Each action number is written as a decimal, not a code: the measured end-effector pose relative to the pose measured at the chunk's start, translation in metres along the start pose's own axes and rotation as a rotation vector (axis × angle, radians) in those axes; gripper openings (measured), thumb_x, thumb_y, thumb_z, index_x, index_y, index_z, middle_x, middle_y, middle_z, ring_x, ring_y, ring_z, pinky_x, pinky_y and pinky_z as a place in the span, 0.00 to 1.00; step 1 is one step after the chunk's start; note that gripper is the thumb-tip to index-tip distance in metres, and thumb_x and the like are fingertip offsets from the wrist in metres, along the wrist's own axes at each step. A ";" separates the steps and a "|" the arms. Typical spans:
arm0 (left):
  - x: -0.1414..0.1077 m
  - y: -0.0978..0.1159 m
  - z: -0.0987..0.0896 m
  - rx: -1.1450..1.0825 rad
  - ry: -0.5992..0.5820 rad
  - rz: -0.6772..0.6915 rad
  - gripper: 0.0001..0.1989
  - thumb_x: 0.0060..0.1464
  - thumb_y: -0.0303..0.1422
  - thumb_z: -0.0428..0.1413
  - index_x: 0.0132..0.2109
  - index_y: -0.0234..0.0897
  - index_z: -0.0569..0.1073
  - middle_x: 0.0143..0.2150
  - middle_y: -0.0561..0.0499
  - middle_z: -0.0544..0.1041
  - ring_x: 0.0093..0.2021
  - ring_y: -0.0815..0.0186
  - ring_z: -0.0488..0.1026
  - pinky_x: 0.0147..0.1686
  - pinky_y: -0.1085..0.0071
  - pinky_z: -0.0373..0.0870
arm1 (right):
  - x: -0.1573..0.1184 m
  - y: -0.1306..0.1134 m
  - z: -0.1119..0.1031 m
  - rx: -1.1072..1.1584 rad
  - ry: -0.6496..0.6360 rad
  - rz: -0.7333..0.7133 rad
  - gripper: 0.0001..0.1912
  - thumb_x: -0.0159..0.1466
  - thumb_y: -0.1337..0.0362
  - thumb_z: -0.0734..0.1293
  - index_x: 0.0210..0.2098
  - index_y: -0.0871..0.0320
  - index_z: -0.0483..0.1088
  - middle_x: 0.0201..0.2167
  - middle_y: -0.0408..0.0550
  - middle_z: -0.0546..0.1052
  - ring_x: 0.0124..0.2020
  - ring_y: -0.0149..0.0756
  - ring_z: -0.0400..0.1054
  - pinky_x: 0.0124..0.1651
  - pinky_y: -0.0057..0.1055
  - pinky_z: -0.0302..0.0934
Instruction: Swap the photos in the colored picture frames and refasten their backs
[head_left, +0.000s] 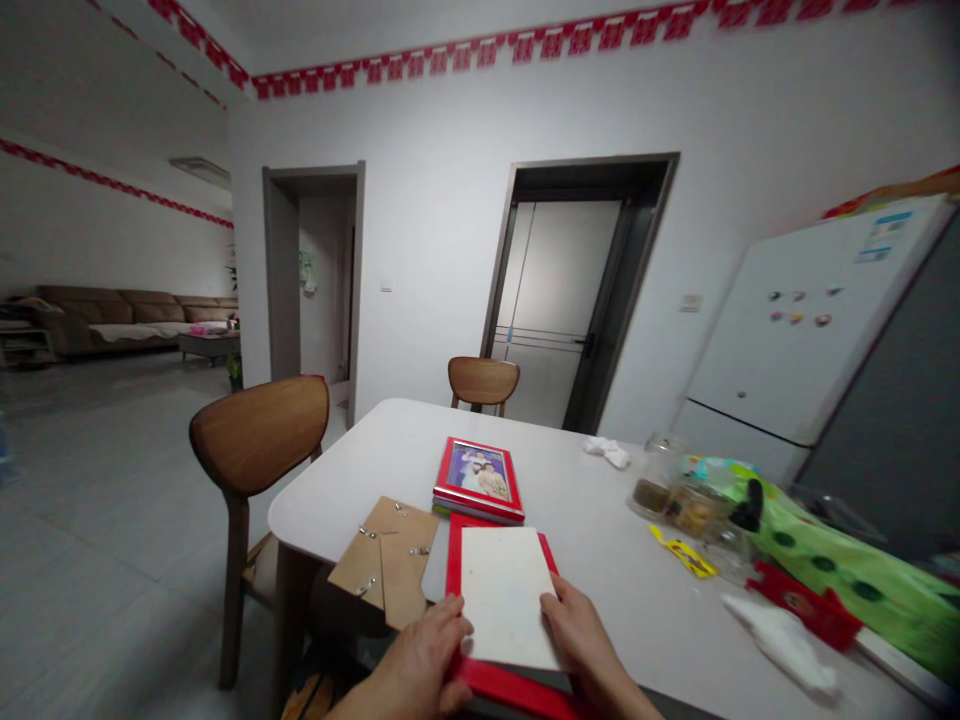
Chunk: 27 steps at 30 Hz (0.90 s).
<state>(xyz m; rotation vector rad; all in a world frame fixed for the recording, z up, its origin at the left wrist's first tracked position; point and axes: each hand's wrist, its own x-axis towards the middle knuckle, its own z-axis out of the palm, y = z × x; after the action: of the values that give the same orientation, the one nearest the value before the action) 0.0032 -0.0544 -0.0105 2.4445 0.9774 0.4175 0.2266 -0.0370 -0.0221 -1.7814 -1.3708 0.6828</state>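
Note:
A red picture frame [451, 560] lies at the table's near edge, with a white sheet [504, 595] over its middle. My left hand [429, 655] is closed on the frame's lower left side, its fingertips by the sheet's edge. On the right, my right hand [581, 630] grips the sheet's right edge between thumb and fingers, over the frame's side. Beyond them, a red frame with a photo [480, 473] rests on a small stack. Brown backing boards [382, 545] with metal clips lie left of the frame, one overlapping another.
Jars [660, 475], a yellow packet [684, 552], a green bag [832, 550], a red box [806, 603] and crumpled white tissue [784, 640] occupy the right of the white table [352, 450]. Wooden chairs [262, 432] stand left and behind.

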 end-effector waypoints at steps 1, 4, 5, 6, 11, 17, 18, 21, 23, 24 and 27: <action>-0.001 0.001 -0.002 0.006 -0.001 0.003 0.23 0.41 0.28 0.56 0.48 0.38 0.62 0.58 0.45 0.56 0.57 0.60 0.53 0.54 0.68 0.52 | 0.001 -0.001 -0.001 -0.128 0.022 -0.029 0.25 0.49 0.66 0.52 0.43 0.66 0.65 0.37 0.55 0.74 0.37 0.38 0.68 0.39 0.29 0.59; -0.002 0.002 -0.006 0.039 0.006 0.025 0.17 0.44 0.29 0.55 0.44 0.40 0.65 0.55 0.48 0.59 0.56 0.60 0.55 0.53 0.68 0.54 | -0.003 -0.005 -0.004 -0.484 0.058 -0.060 0.21 0.52 0.64 0.52 0.41 0.64 0.66 0.37 0.57 0.72 0.37 0.39 0.66 0.40 0.31 0.57; -0.002 0.002 -0.007 0.051 0.009 0.033 0.15 0.44 0.29 0.55 0.42 0.40 0.65 0.55 0.49 0.60 0.55 0.60 0.55 0.52 0.68 0.55 | -0.006 -0.006 -0.005 -0.578 0.064 -0.061 0.19 0.53 0.63 0.52 0.38 0.63 0.67 0.36 0.57 0.72 0.36 0.39 0.66 0.38 0.32 0.57; -0.002 0.002 -0.007 0.061 0.012 0.038 0.14 0.45 0.29 0.54 0.42 0.40 0.66 0.54 0.49 0.60 0.54 0.60 0.56 0.52 0.67 0.55 | -0.009 -0.006 -0.005 -0.660 0.078 -0.066 0.18 0.53 0.63 0.52 0.36 0.62 0.67 0.35 0.56 0.71 0.36 0.39 0.65 0.38 0.32 0.56; -0.001 0.003 -0.005 0.092 0.045 0.063 0.10 0.45 0.30 0.55 0.39 0.40 0.67 0.50 0.50 0.63 0.52 0.61 0.60 0.50 0.69 0.58 | -0.019 -0.005 0.002 -0.889 0.204 -0.181 0.15 0.53 0.64 0.55 0.36 0.60 0.68 0.34 0.54 0.69 0.36 0.42 0.62 0.36 0.34 0.55; -0.011 -0.001 -0.016 0.108 0.042 0.028 0.26 0.41 0.28 0.57 0.50 0.40 0.63 0.55 0.47 0.60 0.54 0.60 0.57 0.52 0.66 0.55 | -0.021 -0.003 0.003 -0.868 0.231 -0.240 0.18 0.54 0.63 0.56 0.43 0.59 0.66 0.40 0.57 0.68 0.40 0.45 0.60 0.37 0.37 0.55; -0.016 -0.007 -0.020 0.132 0.037 -0.006 0.30 0.39 0.28 0.57 0.52 0.40 0.60 0.58 0.46 0.57 0.56 0.59 0.54 0.54 0.64 0.53 | -0.021 -0.003 0.003 -0.846 0.222 -0.236 0.19 0.54 0.62 0.56 0.43 0.59 0.67 0.42 0.57 0.67 0.41 0.45 0.60 0.38 0.38 0.55; -0.028 -0.041 -0.035 0.253 0.074 -0.167 0.37 0.37 0.25 0.57 0.56 0.40 0.55 0.60 0.44 0.51 0.59 0.57 0.48 0.56 0.58 0.46 | -0.022 -0.009 0.004 -0.748 0.184 -0.231 0.19 0.55 0.62 0.56 0.44 0.59 0.67 0.46 0.57 0.66 0.46 0.47 0.59 0.43 0.40 0.54; -0.034 -0.066 -0.040 0.352 0.141 -0.297 0.37 0.35 0.24 0.57 0.56 0.38 0.56 0.60 0.42 0.52 0.59 0.56 0.47 0.55 0.55 0.46 | -0.026 -0.021 0.010 -0.654 0.132 -0.273 0.20 0.55 0.62 0.56 0.45 0.60 0.66 0.47 0.56 0.66 0.48 0.45 0.58 0.46 0.39 0.53; -0.035 -0.078 -0.041 0.390 0.176 -0.331 0.36 0.36 0.23 0.56 0.55 0.37 0.57 0.60 0.42 0.53 0.59 0.56 0.47 0.55 0.56 0.47 | -0.029 -0.030 0.014 -0.603 0.093 -0.308 0.20 0.56 0.61 0.56 0.45 0.60 0.66 0.47 0.55 0.67 0.48 0.44 0.58 0.47 0.38 0.52; -0.034 -0.099 -0.036 0.446 0.256 -0.320 0.27 0.42 0.22 0.51 0.53 0.36 0.61 0.58 0.44 0.58 0.58 0.60 0.52 0.54 0.63 0.52 | -0.040 -0.059 0.036 -0.474 -0.044 -0.426 0.19 0.57 0.59 0.55 0.44 0.60 0.66 0.43 0.53 0.70 0.45 0.41 0.61 0.47 0.35 0.53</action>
<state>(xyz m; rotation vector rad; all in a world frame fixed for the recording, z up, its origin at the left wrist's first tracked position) -0.0921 -0.0038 -0.0359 2.5843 1.6992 0.4441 0.1545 -0.0594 0.0051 -1.7322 -1.9856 0.1731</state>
